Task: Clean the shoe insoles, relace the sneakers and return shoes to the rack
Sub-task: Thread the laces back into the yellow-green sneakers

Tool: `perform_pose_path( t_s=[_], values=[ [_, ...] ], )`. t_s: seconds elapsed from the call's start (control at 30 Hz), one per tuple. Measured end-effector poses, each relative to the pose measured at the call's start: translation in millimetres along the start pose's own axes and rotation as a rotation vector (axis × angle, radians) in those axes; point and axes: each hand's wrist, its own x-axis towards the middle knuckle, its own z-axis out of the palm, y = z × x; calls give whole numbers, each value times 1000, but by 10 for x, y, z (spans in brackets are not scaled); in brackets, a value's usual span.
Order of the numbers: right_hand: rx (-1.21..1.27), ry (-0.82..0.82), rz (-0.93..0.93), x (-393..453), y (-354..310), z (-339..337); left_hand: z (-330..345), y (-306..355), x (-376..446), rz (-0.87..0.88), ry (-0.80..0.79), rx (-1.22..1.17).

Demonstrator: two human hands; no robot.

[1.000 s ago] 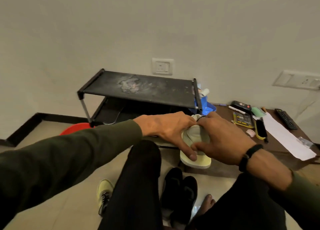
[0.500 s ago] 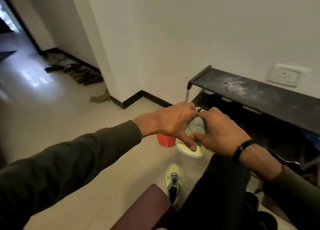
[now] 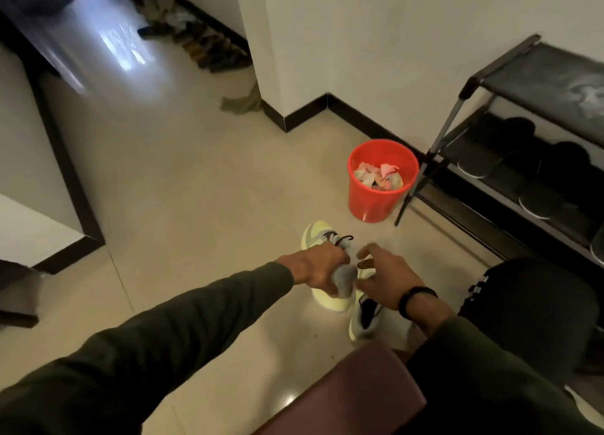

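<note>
We look down on a pale tiled floor (image 3: 183, 186) that fills most of the view, with white walls and a dark skirting board (image 3: 295, 114) along their foot. At the right stands the black shoe rack (image 3: 536, 84), its dusty top shelf bare and its lower shelf holding dark slippers (image 3: 510, 160) with pale soles. Just left of the rack's front leg sits a red bin (image 3: 376, 189) with crumpled pink and white scraps inside. A maroon seat edge (image 3: 353, 395) shows at the bottom, beside our dark trouser leg. Our two arms in dark green sleeves reach out over the floor. Our left hand (image 3: 313, 269) is curled around the grey collar of a pale yellow-green sneaker (image 3: 323, 264), gripping it from above near the tongue, with the dark lace (image 3: 343, 238) loose beyond the knuckles; the toe points away from us, toward the bin. Whether the sole rests on the tiles or hangs just above them we cannot tell. Our right hand (image 3: 379, 274), a black band at the wrist, hovers just beside the sneaker with fingers spread and lightly bent, grasping nothing; whether a fingertip brushes the shoe is too blurred to say. A second sneaker (image 3: 366, 317) of the same colour lies on the floor below the right wrist, near the seat. Far off at the top left, a row of dark shoes (image 3: 202, 42) lines the wall of a brighter corridor.
</note>
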Motion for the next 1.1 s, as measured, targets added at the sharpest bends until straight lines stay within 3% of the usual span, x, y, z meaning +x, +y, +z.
perform_pose_path(
  t_s=[0.13,0.33,0.47,0.57,0.67,0.77,0.83,0.93,1.03,1.1],
  values=[
    [330,314,178,121,210,-161,571,-307,312,-139,-62,18],
    [571,431,139,75,296,-524,1286,-372,522,-253,54,386],
    [506,612,-31,-185,349,-998,1660,-336,629,-366,-40,300],
    [405,695,-37,-422,620,-1375,1705,-255,720,-355,-137,199],
    [322,773,14,-602,983,-1645,1369,-99,1002,-269,-103,67],
    [300,802,93,-750,1394,-1800,645,364,1394,-111,128,-27],
    [249,789,144,-863,1701,-1852,103,933,1571,44,308,-73],
    [111,719,249,-1019,2221,-1814,-609,2005,1621,294,440,-180],
    [122,618,424,-1166,2739,-1624,-809,2998,1616,444,416,-113],
    [90,462,561,-1209,3071,-1356,-547,3436,1591,485,268,172]
  ],
)
